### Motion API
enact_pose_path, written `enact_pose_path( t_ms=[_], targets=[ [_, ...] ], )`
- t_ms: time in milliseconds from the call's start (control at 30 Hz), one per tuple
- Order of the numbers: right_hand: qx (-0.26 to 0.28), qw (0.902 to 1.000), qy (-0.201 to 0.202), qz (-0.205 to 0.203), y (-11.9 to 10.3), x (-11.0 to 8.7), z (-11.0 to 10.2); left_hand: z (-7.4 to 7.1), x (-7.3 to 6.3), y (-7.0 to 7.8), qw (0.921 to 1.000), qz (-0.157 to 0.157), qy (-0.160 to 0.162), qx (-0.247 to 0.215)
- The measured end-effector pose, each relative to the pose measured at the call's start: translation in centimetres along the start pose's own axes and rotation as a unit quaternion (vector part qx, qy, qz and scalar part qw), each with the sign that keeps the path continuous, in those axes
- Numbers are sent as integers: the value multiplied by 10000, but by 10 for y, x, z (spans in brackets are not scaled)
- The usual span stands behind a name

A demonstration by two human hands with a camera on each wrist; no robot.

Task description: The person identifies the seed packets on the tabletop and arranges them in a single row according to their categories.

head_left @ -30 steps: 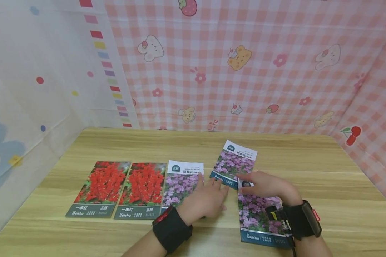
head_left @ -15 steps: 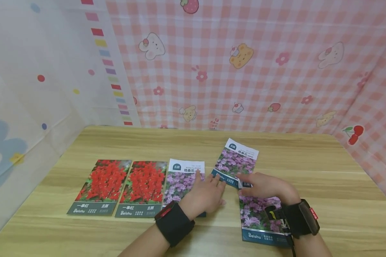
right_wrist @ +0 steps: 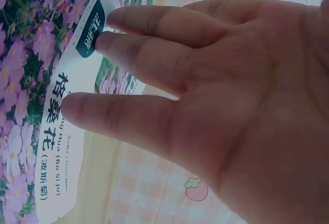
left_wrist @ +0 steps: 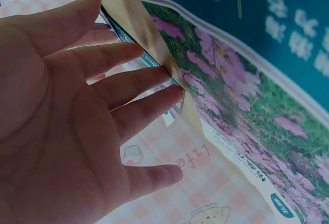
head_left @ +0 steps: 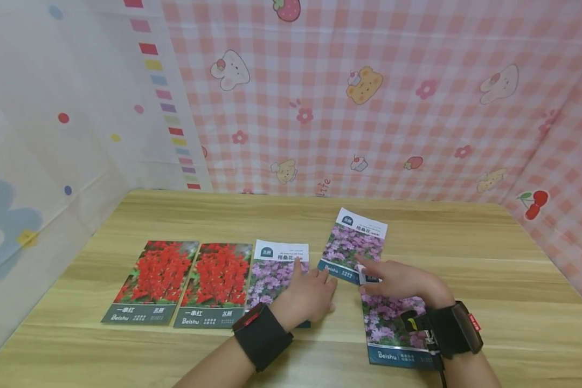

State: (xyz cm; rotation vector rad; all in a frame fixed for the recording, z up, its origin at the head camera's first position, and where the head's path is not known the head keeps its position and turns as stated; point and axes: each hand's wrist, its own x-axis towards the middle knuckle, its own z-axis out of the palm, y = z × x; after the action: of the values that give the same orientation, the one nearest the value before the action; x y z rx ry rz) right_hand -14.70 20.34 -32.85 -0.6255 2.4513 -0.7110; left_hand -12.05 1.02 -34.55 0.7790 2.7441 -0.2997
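Note:
In the head view, my left hand (head_left: 304,297) lies with extended fingers over part of a purple-flower seed packet (head_left: 270,277). Its fingertips reach the lower left corner of a tilted purple-flower seed packet (head_left: 353,243). My right hand (head_left: 401,280) rests its fingers on the top end of a nearer purple-flower seed packet (head_left: 384,320), whose top meets the tilted one's lower edge. Both wrist views show straight fingers: the left hand (left_wrist: 77,100) beside packet edges, the right hand (right_wrist: 226,75) touching the packet's white printed strip (right_wrist: 72,126).
Two red-flower seed packets (head_left: 157,275) lie side by side at the left of the wooden table (head_left: 68,302). A pink checked cloth (head_left: 393,129) hangs behind the table, and a white patterned cloth (head_left: 92,97) covers the left side.
The tilted packet has shifted slightly left, with my left fingertips drawing back a little leftward. The nearer packet's lower end has swung slightly right; the right hand stays nearly in place.

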Motion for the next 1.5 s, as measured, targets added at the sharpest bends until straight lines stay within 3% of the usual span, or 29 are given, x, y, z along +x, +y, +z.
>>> enact_pose_path(
  t_ms=[267,867,1033,1300,1500],
  targets=[
    [195,9997,-84,-116,10,0,-4,2,-3,1,9997,143,-19,-188],
    [540,9977,306,262,38,-10,-11,4,-20,-2,9936,838,216,-725],
    [385,9977,477,275,47,-14,-14,9,-24,-4,9920,1018,355,-661],
    [224,9962,697,475,51,-18,-16,13,-32,-1,9916,1049,284,-702],
    [94,9955,894,291,53,-18,-18,14,-38,2,9907,1144,184,-707]
  ],
)
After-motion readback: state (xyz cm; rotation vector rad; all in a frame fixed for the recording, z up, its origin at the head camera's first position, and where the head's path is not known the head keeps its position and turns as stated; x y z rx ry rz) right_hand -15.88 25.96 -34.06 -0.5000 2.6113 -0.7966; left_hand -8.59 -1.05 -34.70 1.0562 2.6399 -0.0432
